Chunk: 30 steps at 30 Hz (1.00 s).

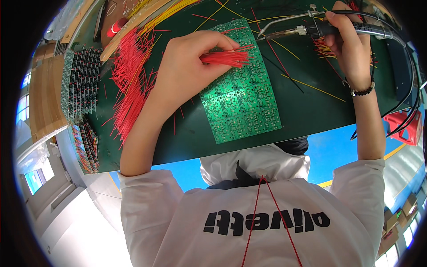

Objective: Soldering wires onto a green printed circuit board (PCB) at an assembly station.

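My left hand is closed around a bundle of short red wires, whose ends poke out to the right over a green circuit board panel. The panel lies flat on the dark green table, its surface divided into repeated small boards. In my right hand is a soldering iron with a thin curved metal tube fixed along it. Its tip points left and sits close to the panel's upper right edge; whether it touches cannot be told.
A big heap of red wires lies left of my left arm. Stacked circuit boards stand at the table's left edge. Loose yellow wires are scattered right of the panel. Black cables run down the right side, near a red stool.
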Motion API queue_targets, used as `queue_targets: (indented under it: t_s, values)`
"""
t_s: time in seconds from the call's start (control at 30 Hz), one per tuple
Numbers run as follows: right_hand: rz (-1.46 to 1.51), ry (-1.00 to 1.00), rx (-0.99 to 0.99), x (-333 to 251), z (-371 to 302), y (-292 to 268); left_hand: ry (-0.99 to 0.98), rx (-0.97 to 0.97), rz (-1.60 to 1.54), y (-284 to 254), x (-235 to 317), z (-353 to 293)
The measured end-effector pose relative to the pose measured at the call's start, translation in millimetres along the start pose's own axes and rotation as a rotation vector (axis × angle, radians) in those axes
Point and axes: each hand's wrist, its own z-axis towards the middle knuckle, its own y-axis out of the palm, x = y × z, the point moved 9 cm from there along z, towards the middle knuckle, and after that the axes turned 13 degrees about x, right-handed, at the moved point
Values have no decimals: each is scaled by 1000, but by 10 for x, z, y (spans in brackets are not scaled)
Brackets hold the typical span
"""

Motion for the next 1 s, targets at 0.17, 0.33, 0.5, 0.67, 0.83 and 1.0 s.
queue_targets:
  t_s: [0.17, 0.33, 0.5, 0.67, 0.83, 1.0]
  values:
    - [5, -26, -3, -17, 10, -25, 93, 23, 27, -34, 92, 14]
    - [97, 23, -4, -109, -61, 42, 119, 46, 66, -63, 88, 35]
    - [36, 57, -43, -130, -103, 115, 103, 3, 95, -16, 80, 24]
    - [86, 41, -64, -147, -118, 128, 162, 13, 127, -14, 90, 21]
    - [92, 53, 24, -70, -86, 72, 130, 4, 118, -4, 69, 21]
    - [64, 19, -71, -171, -130, 142, 105, -8, 114, -4, 43, 12]
